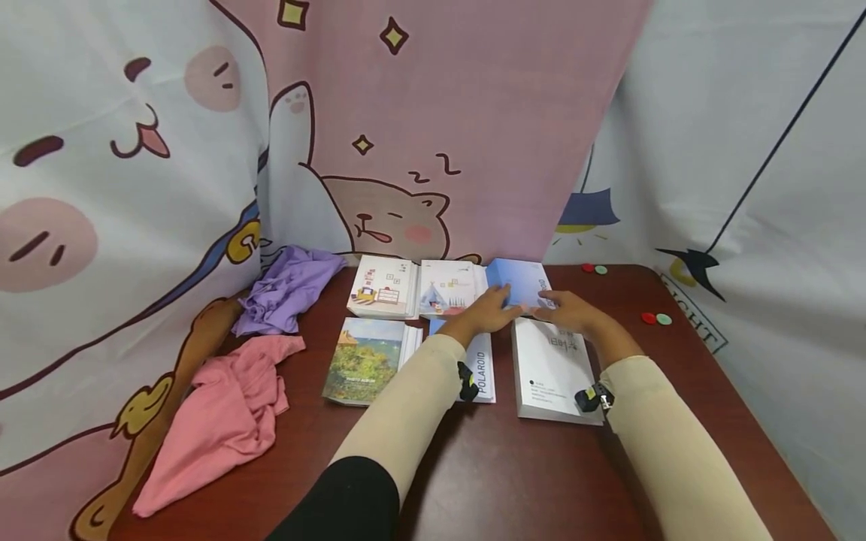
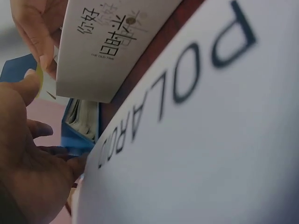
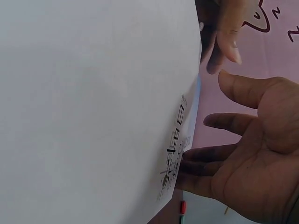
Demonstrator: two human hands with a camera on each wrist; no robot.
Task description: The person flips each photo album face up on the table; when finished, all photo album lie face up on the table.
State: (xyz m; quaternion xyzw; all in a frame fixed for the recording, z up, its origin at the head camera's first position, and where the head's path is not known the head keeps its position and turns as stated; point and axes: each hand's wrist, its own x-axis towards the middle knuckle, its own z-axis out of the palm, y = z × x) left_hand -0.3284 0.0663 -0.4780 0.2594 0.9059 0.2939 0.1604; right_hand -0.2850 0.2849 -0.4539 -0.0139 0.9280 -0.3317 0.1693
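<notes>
In the head view my left hand (image 1: 492, 308) is over the near left edge of a blue Polaroid photo album (image 1: 517, 278) at the back right. My right hand (image 1: 575, 312) is at that album's near right corner, fingers loosely spread. The left wrist view shows the left hand (image 2: 32, 154) with relaxed fingers, its fingertips near the blue album (image 2: 77, 140), whose page edges face the camera. A white album (image 1: 551, 364) with dark lettering lies below the right forearm. Under the left wrist is another Polaroid album (image 1: 482, 361), partly hidden by the arm.
Two white illustrated albums (image 1: 382, 284) (image 1: 446, 285) stand in the back row, with a landscape photo album (image 1: 365, 359) in front. Purple cloth (image 1: 291, 289) and pink cloth (image 1: 226, 413) lie at the left. Red and green discs (image 1: 648, 318) (image 1: 601, 270) sit at the right edge.
</notes>
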